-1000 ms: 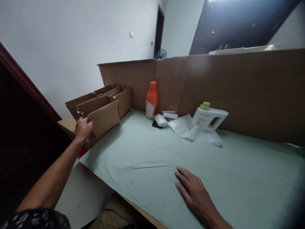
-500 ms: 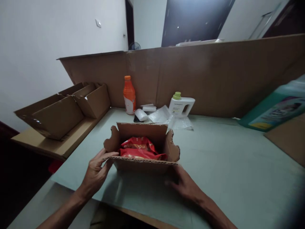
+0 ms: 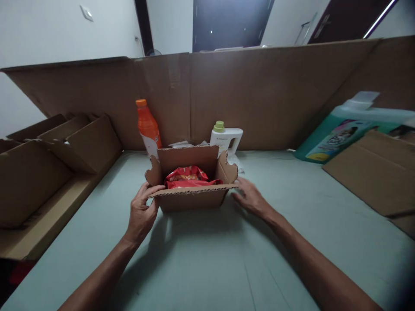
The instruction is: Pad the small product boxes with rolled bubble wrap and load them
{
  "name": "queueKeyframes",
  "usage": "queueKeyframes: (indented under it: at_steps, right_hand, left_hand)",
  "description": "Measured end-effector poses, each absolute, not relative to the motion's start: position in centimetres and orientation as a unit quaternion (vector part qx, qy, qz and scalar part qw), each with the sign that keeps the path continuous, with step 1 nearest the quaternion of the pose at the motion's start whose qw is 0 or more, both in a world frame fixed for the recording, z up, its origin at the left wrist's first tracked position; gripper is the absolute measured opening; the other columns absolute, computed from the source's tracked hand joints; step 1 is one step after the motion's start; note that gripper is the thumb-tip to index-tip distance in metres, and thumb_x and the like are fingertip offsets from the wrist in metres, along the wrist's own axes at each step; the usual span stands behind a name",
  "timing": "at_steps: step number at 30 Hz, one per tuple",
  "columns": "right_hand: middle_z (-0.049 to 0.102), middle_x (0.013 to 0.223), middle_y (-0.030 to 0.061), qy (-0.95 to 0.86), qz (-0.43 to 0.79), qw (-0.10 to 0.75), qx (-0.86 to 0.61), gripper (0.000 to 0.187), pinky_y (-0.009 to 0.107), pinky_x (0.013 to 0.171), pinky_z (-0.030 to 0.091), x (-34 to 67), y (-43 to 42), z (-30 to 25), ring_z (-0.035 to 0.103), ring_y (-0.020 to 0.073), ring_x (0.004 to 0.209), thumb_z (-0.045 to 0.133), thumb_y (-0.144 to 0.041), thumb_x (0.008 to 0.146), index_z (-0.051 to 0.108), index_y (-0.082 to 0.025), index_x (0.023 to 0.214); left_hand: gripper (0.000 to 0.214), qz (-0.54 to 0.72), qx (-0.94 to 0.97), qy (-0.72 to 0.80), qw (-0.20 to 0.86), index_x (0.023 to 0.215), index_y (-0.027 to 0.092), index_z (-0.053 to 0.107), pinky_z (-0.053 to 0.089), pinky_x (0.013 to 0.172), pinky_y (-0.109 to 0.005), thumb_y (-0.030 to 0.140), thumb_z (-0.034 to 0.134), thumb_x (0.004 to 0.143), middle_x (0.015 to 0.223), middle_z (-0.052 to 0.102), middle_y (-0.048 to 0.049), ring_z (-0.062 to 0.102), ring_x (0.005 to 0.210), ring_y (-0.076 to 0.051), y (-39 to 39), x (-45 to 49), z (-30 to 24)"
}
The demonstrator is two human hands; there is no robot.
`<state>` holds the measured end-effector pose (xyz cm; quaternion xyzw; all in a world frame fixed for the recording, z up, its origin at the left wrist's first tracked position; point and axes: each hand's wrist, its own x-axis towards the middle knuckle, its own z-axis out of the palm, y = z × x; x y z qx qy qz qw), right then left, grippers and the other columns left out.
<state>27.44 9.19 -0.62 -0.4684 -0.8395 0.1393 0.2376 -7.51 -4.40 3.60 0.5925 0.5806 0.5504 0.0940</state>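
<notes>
An open-topped cardboard box (image 3: 191, 201) stands on the table, its flaps raised around the opening and the near flap tipped toward me. Inside lie red glossy packets (image 3: 191, 176), partly hidden by the walls. My left hand (image 3: 144, 211) is closed on the box's near left corner, fingers over the flap and thumb beneath. At the near right corner, my right hand (image 3: 249, 196) has its fingers along the side and its thumb lower down, with the flap corner between them. Slight blur covers those right fingertips.
Behind the box stand an orange bottle (image 3: 148, 127) and a white jug with a green cap (image 3: 226, 137), beside bubble wrap (image 3: 236, 163). Cardboard boxes (image 3: 35, 172) sit at left. A green liquid jug (image 3: 337, 134) and cardboard (image 3: 372, 172) are at right. A tall cardboard panel (image 3: 253, 95) borders the back.
The box has moved away from me across the table, toward the bottles, with both hands along. My right hand has shifted from under the near flap to its right corner. The camera view has turned right.
</notes>
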Motion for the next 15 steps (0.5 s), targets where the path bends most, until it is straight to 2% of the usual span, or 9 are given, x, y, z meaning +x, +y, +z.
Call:
queueKeyframes:
  at_steps: [2, 4, 8, 12, 15]
  right_hand:
    - [0.053, 0.151, 0.0142, -0.824, 0.046, 0.223, -0.518, 0.038, 0.06, 0.109, 0.04, 29.2, 12.5, -0.8, 0.046, 0.0395, 0.139, 0.056, -0.02, 0.081, 0.072, -0.02, 0.115]
    - [0.054, 0.151, 0.0144, -0.81, 0.012, 0.211, -0.547, 0.038, 0.062, 0.108, 0.039, 30.1, 15.2, -1.0, 0.043, 0.0403, 0.141, 0.055, -0.016, 0.08, 0.073, -0.019, 0.112]
    - [0.058, 0.147, 0.0166, -0.798, 0.026, 0.219, -0.561, 0.047, 0.054, 0.108, 0.043, 29.8, 16.8, -1.4, 0.049, 0.0342, 0.137, 0.048, -0.018, 0.085, 0.063, -0.016, 0.129]
    - [0.057, 0.144, 0.0233, -0.746, 0.037, 0.276, -0.605, 0.055, 0.054, 0.107, 0.046, 31.7, 11.5, -1.1, 0.055, 0.0364, 0.131, 0.046, -0.036, 0.093, 0.052, -0.01, 0.141]
    - [0.064, 0.135, 0.0208, -0.646, 0.151, 0.362, -0.655, 0.065, 0.047, 0.093, 0.057, 35.3, 3.8, -1.0, 0.067, 0.0339, 0.116, 0.052, -0.053, 0.093, 0.05, -0.013, 0.144]
  left_hand:
    - [0.022, 0.55, 0.599, 0.575, 0.088, 0.101, 0.024, 0.079, 0.05, 0.079, -0.028, 0.037, 0.063, 0.091, 0.092, 0.064, -0.0043, 0.062, 0.087, -0.02, -4.5, -7.5, 3.4]
    - [0.021, 0.554, 0.601, 0.57, 0.082, 0.102, 0.025, 0.079, 0.048, 0.072, -0.026, 0.036, 0.065, 0.091, 0.086, 0.06, -0.0024, 0.058, 0.079, -0.017, -4.7, -7.5, 3.2]
    - [0.021, 0.552, 0.599, 0.575, 0.08, 0.104, 0.025, 0.078, 0.046, 0.068, -0.024, 0.036, 0.066, 0.091, 0.085, 0.057, -0.001, 0.056, 0.076, -0.016, -5.0, -7.6, 2.9]
    - [0.022, 0.542, 0.611, 0.572, 0.079, 0.108, 0.025, 0.076, 0.046, 0.074, -0.025, 0.034, 0.064, 0.093, 0.091, 0.061, -0.0019, 0.057, 0.081, -0.017, -5.2, -7.6, 2.7]
    - [0.022, 0.538, 0.617, 0.569, 0.078, 0.111, 0.024, 0.074, 0.047, 0.084, -0.028, 0.031, 0.062, 0.093, 0.1, 0.066, -0.0035, 0.059, 0.092, -0.019, -5.5, -7.5, 2.6]
